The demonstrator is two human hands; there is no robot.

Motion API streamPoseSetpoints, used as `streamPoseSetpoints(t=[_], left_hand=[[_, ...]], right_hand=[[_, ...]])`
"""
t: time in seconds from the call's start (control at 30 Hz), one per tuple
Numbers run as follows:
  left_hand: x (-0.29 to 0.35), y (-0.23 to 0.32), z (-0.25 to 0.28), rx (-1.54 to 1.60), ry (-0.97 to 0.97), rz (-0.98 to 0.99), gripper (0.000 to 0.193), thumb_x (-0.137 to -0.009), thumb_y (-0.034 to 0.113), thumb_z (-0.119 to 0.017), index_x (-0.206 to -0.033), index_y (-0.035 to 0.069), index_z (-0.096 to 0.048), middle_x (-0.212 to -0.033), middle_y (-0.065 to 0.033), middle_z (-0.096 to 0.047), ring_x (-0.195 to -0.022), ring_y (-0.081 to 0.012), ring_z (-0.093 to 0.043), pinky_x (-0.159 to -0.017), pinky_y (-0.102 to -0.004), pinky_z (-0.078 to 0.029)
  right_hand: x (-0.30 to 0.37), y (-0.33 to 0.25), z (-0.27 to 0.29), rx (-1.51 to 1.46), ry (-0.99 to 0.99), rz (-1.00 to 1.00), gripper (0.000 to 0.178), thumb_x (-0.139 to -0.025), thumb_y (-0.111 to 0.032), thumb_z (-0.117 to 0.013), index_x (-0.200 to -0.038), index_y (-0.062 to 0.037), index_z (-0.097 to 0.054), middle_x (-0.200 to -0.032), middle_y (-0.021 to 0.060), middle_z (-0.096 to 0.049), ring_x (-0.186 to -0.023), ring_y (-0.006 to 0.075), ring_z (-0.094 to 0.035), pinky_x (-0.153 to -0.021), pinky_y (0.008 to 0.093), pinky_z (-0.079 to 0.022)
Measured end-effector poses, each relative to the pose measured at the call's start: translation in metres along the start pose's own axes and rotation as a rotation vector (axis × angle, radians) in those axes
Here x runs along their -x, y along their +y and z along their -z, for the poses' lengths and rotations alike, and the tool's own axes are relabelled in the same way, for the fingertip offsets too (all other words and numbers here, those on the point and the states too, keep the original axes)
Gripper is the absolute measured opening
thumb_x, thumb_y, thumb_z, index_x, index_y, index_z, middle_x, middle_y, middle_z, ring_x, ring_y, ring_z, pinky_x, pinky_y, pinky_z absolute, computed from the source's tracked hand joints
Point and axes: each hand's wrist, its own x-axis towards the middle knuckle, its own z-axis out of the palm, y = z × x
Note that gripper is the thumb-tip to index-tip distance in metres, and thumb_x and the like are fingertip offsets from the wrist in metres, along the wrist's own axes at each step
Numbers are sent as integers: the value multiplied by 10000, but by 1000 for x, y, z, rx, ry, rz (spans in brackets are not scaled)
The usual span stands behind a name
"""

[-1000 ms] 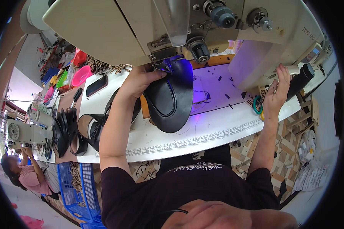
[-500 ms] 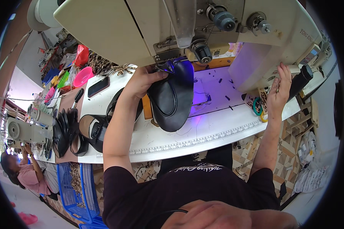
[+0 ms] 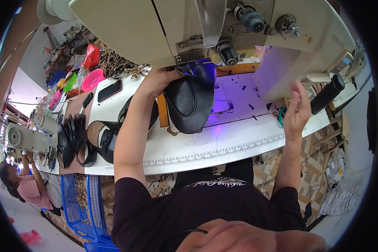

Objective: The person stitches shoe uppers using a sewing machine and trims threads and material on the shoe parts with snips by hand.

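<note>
A black leather shoe upper (image 3: 191,105) lies under the head of the sewing machine (image 3: 122,33), its far edge at the needle area, where purple light falls on it. My left hand (image 3: 157,82) is closed on the upper's left edge, close beside the machine's presser area; some fingertips are hidden underneath. My right hand (image 3: 298,111) is raised off the table near the machine's column, fingers loosely stretched and nothing held. Beside it are green-handled scissors (image 3: 282,117), partly covered by the hand. Left of my left forearm sit more black shoe uppers (image 3: 103,138).
A phone (image 3: 109,90) and a pink bowl (image 3: 93,80) lie at the left. A ruler strip (image 3: 206,152) runs along the table's front edge. Blue baskets (image 3: 84,206) stand on the floor. Another person (image 3: 31,187) works at a machine, far left. A black cylinder (image 3: 328,93) juts out right.
My right hand has drawn back a little from the machine's column toward me and to the left, its fingers bending slightly. My left hand keeps its hold on the shoe upper.
</note>
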Motion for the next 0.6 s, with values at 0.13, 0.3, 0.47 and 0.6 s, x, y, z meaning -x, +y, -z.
streamPoseSetpoints(t=[0.13,0.3,0.47,0.6], left_hand=[[23,1,10,25,31,-26,462,-725,-30,-649,-1173,12,-546,-1109,-83,-606,-1009,-189,-566,-895,-302,-444],[98,8,48,-7,140,83,428,-755,29,-656,-1156,-36,-521,-1000,-85,-617,-873,-154,-590,-783,-251,-480],[198,17,77,23,332,75,427,-758,9,-651,-1153,-60,-506,-928,-78,-612,-816,-112,-588,-724,-218,-485],[231,6,75,66,341,60,453,-766,-8,-642,-1178,-68,-465,-859,-43,-586,-766,-74,-562,-667,-195,-475]], right_hand=[[7,-50,-20,-345,-371,-441,354,-926,-237,-550,-1162,25,-522,-905,71,-563,-825,118,-518,-742,233,-416],[36,-130,-43,-528,-648,-387,385,-861,-201,-626,-1170,-16,-492,-917,50,-541,-824,113,-504,-756,243,-422],[61,-207,-71,-660,-757,-269,289,-835,-105,-610,-1097,-17,-526,-949,62,-558,-843,133,-522,-751,258,-431],[65,-243,-87,-623,-805,-74,251,-773,-47,-629,-1004,-7,-541,-909,105,-528,-840,237,-551,-749,296,-443]])
